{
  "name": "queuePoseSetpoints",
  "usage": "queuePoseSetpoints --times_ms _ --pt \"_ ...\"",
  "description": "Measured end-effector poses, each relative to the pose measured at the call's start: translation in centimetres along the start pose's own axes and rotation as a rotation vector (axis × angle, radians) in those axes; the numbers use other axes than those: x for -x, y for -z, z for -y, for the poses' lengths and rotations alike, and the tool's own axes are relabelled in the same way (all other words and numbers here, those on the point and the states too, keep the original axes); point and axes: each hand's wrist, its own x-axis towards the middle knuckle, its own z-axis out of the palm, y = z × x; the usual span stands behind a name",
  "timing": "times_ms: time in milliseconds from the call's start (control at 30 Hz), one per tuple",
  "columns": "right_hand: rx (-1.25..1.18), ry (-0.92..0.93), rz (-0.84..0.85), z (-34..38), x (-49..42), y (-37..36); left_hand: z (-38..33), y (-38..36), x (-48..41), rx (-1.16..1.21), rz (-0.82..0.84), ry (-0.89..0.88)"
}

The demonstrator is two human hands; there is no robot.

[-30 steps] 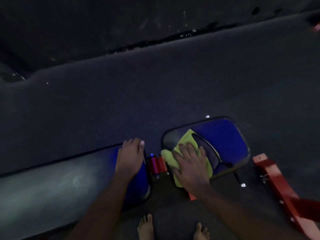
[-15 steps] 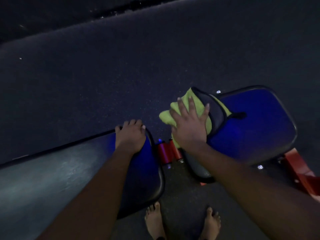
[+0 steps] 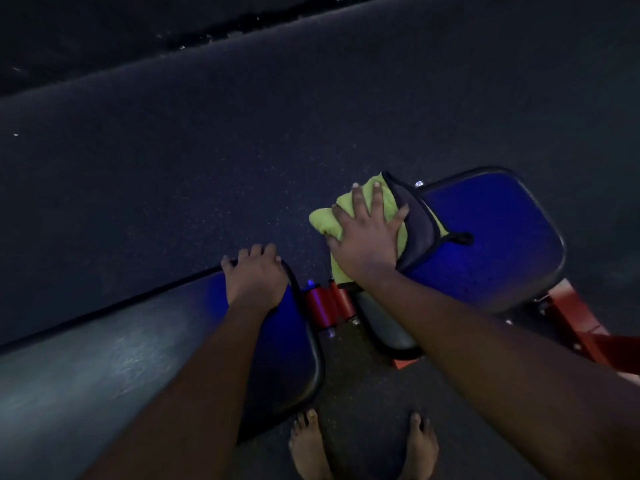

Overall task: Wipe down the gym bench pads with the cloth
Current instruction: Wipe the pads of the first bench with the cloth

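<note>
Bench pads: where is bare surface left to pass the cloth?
Free: the seat pad right of the cloth, up to its dark rim; the long pad left of the left hand. Crowded: the seat pad's left corner under the right hand, and the gap at the red hinge.

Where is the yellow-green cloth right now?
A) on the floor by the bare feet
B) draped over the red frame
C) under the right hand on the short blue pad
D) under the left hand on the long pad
C: the right hand, fingers spread, presses the cloth onto the short blue pad.
</note>
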Motion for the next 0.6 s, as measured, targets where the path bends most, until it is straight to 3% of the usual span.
queuePoseSetpoints --times_ms 133,267,500,600 --pt "-0.017 0.074 -0.058 -1.5 9.4 -1.2 -0.4 0.6 -0.1 0.016 0.039 0.025" --pt "0.018 0.069 0.003 -4.4 19.6 -2.7 -0.7 1.2 0.0 0.024 0.068 0.03" --pt "-0.059 0.007 -0.047 -3.1 5.1 -0.5 -2.0 1.0 -0.7 0.059 0.011 0.14" --pt "-0.083 -0.106 -0.103 -6.6 0.5 1.6 -2.1 1.3 -1.6 0.146 -0.004 0.054"
